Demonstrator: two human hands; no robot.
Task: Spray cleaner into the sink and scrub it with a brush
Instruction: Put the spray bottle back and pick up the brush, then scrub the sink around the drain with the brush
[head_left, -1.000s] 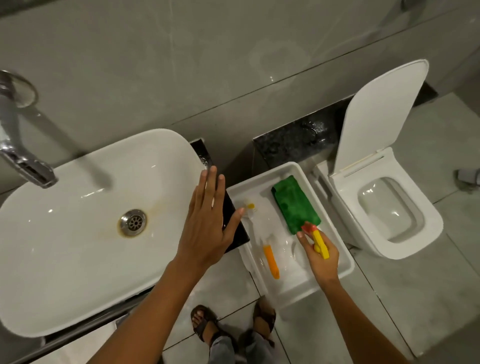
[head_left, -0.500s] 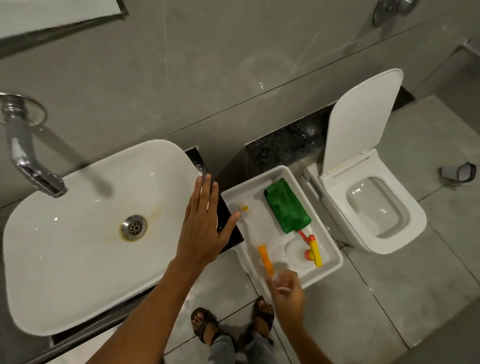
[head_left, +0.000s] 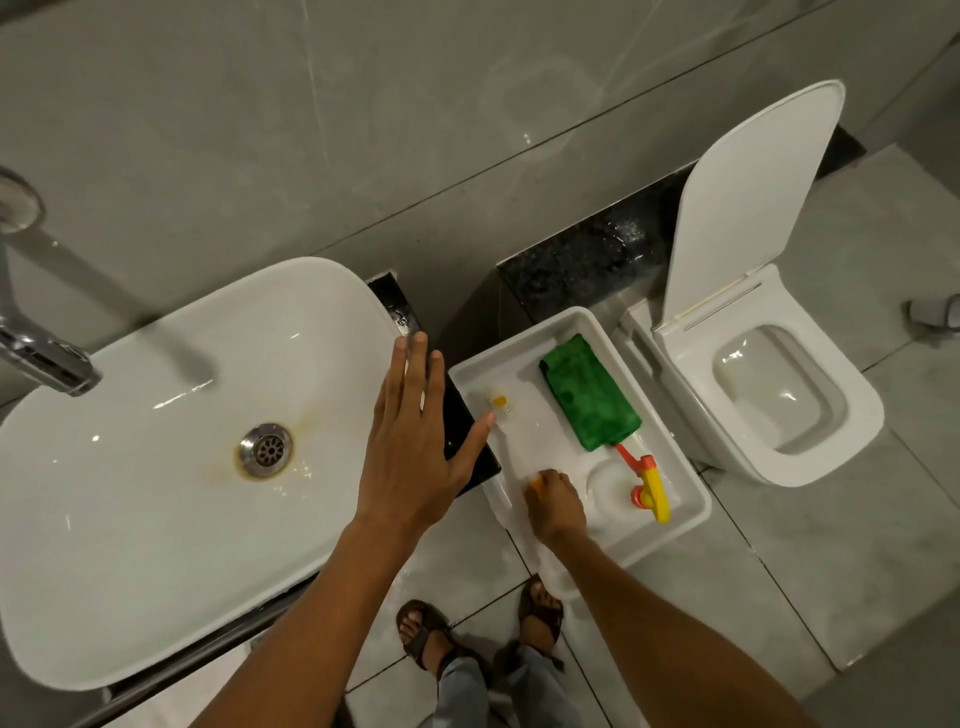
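Observation:
The white oval sink (head_left: 130, 519) fills the left, with a stained ring around its metal drain (head_left: 266, 449). My left hand (head_left: 415, 467) hovers flat over the sink's right rim, fingers apart, holding nothing. My right hand (head_left: 556, 506) is down in the white tray (head_left: 519, 338), fingers curled over the orange-handled brush (head_left: 536, 483), of which only an orange tip shows. The yellow and red spray trigger (head_left: 649, 491) lies loose in the tray to the right of that hand.
A green cloth (head_left: 587, 395) and a small yellow-white item (head_left: 498, 402) also lie in the tray. A chrome tap (head_left: 47, 358) overhangs the sink's left. An open toilet (head_left: 831, 415) stands at right. My sandalled feet (head_left: 426, 634) are on the tiled floor.
My right hand let go of the yellow spray trigger, drew back, then moved left into the tray and closed over the orange handle. My left hand stayed over the sink's rim.

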